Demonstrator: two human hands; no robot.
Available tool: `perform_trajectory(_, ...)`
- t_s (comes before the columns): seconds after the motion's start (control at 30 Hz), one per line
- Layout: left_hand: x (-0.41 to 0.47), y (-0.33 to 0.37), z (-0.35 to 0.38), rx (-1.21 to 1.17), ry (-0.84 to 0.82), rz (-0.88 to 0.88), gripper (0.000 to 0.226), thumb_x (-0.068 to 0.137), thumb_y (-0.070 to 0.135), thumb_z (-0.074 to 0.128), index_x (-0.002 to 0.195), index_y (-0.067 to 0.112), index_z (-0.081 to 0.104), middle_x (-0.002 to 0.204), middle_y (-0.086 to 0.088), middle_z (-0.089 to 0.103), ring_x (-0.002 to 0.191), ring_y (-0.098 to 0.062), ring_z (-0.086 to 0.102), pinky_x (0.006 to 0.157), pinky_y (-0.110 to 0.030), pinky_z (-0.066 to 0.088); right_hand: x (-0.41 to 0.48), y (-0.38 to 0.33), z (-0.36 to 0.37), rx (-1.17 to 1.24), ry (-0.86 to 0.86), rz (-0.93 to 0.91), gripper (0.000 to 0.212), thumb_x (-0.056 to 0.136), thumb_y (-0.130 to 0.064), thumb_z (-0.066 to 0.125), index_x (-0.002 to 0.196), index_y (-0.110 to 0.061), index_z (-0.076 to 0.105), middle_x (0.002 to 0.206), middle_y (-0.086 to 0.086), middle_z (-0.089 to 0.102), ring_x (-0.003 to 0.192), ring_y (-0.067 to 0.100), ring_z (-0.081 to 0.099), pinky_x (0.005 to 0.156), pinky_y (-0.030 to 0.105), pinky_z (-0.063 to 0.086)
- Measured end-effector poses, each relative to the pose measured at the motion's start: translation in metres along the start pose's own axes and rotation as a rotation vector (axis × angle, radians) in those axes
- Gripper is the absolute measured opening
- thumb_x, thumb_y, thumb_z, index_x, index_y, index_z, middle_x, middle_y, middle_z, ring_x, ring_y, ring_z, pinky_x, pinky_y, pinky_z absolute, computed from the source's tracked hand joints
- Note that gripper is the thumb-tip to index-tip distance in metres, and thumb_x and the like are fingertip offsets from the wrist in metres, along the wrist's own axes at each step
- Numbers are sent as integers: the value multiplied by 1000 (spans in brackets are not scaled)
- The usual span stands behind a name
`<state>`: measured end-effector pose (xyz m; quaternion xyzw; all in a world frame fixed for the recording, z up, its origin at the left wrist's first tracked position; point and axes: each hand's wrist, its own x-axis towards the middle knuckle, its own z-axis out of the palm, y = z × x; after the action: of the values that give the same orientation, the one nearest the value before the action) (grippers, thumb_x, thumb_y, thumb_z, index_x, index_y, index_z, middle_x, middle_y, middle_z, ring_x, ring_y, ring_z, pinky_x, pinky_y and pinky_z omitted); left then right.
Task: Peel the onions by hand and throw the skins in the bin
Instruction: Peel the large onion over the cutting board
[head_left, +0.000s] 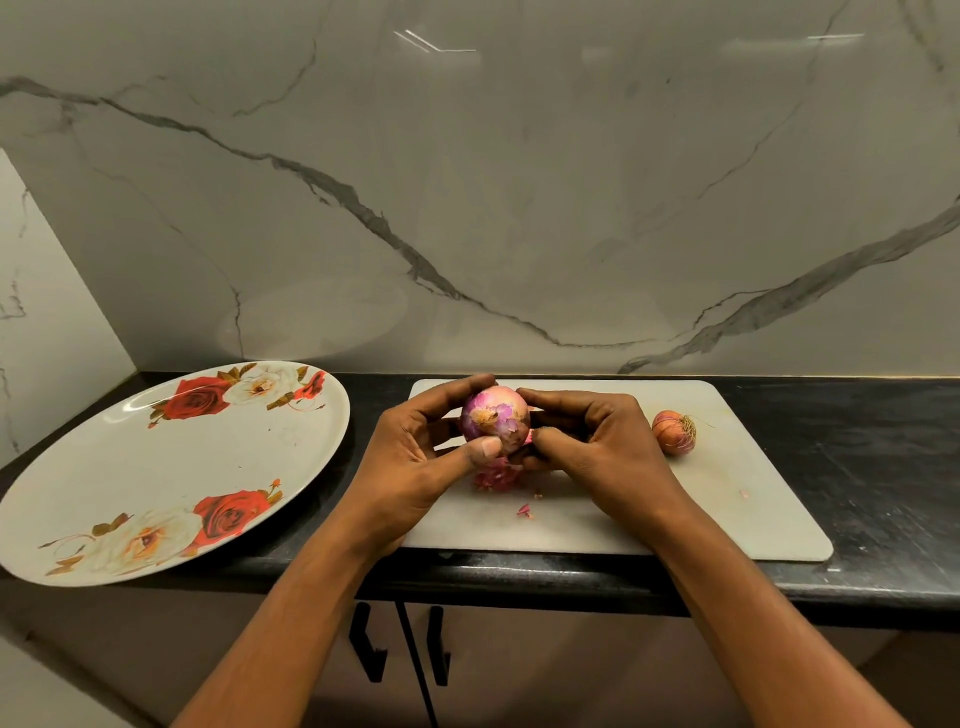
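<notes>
hands (415, 457) (597, 441) cup onion (493, 415), thumbs pressing skin.

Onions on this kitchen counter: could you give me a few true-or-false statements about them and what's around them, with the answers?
1. The left hand and right hand both hold one onion above the cutting board. True.
2. A plate with roses lies left of the board. True.
3. The second onion lies on that plate. False: it lies on the board, right of the hands.
4. The held onion is peeled clean. False: patches of dry skin cling to it.
5. A bin stands beside the plate. False: no bin is in view.
6. Skin scraps lie on the board below the hands. True.
</notes>
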<state>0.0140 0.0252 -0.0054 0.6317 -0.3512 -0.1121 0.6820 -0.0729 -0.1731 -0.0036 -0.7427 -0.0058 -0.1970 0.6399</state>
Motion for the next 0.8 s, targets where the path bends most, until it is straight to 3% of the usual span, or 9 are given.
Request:
perform_trajectory(0.17, 1, 1, 2, -39, 83, 12, 63, 79, 6, 85, 138, 18, 64, 134, -4, 68, 119, -30, 70, 97, -41, 60, -1, -1, 1, 3, 62, 9, 24, 98, 1, 68, 119, -6, 77, 102, 8, 82, 88, 27, 81, 83, 46, 66)
perform_trajectory(0.43, 1, 1, 3, -26, 103, -7, 65, 79, 4, 86, 138, 21, 65, 134, -3, 69, 118, -29, 71, 97, -40, 61, -2, -5, 1, -37, 69, -30, 10, 93, -7, 77, 101, -4, 80, 87, 12, 81, 79, 29, 80, 75, 41, 67)
perform_trajectory(0.5, 0, 2, 3, -14, 106, -6, 65, 79, 5, 87, 138, 22, 65, 134, -2, 69, 119, -28, 71, 97, -40, 61, -2, -4, 1, -34, 68, -27, 13, 91, -10, 79, 103, -5, 81, 89, 11, 81, 80, 29, 80, 76, 42, 66)
perform_trajectory(0.67, -1, 3, 4, 12, 90, 7, 65, 76, 10, 88, 136, 21, 67, 135, -3, 67, 119, -28, 70, 94, -39, 62, -3, -7, 4, 23, 9, 61, 39, 92, -17, 79, 129, -9, 72, 103, 7, 82, 89, 26, 81, 80, 40, 66)
perform_trajectory(0.8, 0, 2, 2, 49, 60, 1, 64, 77, 11, 89, 136, 21, 67, 135, -2, 67, 119, -29, 70, 96, -45, 61, -4, -10, 3, 56, -34, 72, 33, 93, -10, 77, 126, -11, 75, 106, 4, 82, 96, 22, 80, 78, 32, 66)
